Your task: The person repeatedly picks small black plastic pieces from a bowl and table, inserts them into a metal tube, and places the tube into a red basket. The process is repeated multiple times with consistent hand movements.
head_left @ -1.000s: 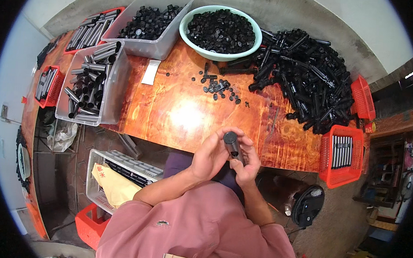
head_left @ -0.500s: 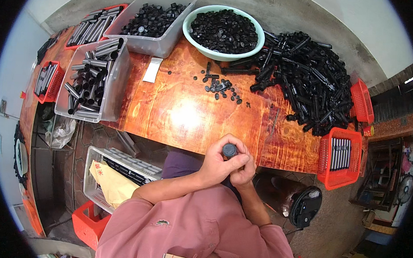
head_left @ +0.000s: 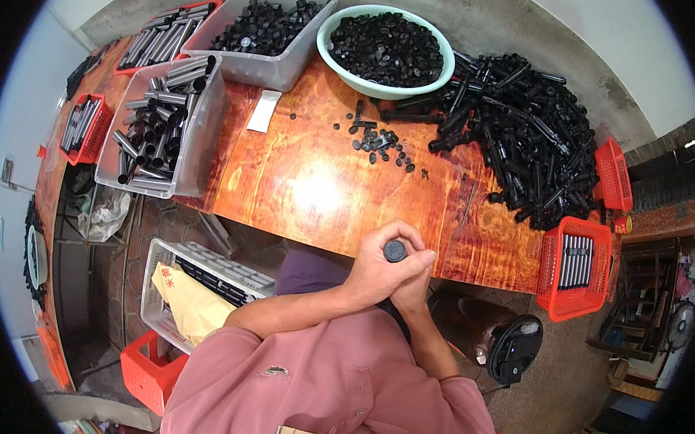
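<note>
Right now your left hand (head_left: 378, 269) closes around a dark cylinder (head_left: 395, 252), its round end facing up by the tabletop's (head_left: 275, 182) near edge. Your right hand (head_left: 413, 289) sits just below, touching the left; its grip is hidden. Farther off lie loose black discs (head_left: 380, 143), a pale green basin (head_left: 382, 90) near the far edge, and piled black parts (head_left: 528, 140) toward the far right corner.

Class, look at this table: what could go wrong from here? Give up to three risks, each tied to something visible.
1. The left hand holds a black-topped tube near the edge of the table; a slip might drop it.
2. The red basket at front right sits by that edge, so a knock could tip it.
3. Small loose black pieces on the table might scatter.
</note>
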Demonstrator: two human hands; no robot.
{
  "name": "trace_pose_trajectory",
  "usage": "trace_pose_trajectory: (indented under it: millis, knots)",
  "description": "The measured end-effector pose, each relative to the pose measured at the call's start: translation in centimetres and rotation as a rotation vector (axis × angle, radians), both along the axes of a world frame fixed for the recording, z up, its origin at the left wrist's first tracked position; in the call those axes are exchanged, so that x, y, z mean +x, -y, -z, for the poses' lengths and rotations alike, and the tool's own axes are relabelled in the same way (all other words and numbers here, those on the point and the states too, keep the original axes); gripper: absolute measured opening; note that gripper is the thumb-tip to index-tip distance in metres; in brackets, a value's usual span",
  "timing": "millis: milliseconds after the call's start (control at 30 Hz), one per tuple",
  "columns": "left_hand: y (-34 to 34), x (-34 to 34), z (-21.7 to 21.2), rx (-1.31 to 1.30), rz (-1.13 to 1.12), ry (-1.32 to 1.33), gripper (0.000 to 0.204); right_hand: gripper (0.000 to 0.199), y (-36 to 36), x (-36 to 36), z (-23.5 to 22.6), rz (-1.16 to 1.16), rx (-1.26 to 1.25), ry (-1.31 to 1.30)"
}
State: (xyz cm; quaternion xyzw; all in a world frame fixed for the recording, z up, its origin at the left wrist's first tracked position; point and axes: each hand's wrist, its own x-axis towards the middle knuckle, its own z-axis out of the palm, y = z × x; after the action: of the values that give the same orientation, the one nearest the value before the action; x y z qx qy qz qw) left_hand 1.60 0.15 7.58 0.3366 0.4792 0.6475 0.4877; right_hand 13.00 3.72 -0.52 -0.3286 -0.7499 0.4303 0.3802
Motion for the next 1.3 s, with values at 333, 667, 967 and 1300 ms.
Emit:
trace_pose_trajectory:
  millis: [333,667,967,1300]
  knots:
    - [-0.4,1.1,1.3,0.278,0.046,-0.131,0.03,0.011,0.8,1.5,3.3,-0.045,0.115,-0.227]
    - [0.0,0.4,1.5,0.384,0.192,-0.222,0.03,0.033,1.8,1.3,5.7,0.04,0.393,0.12]
    - [-0.3,0.5,1.0,0.186,0.256,0.364,0.023,0.011,0.5,0.4,0.8,0.282,0.362,0.05]
    - [-0.2,-0.7,1.2,0.166,0.399,0.2,0.043,0.007,0.1,0.9,-0.1,0.229,0.437,0.128]
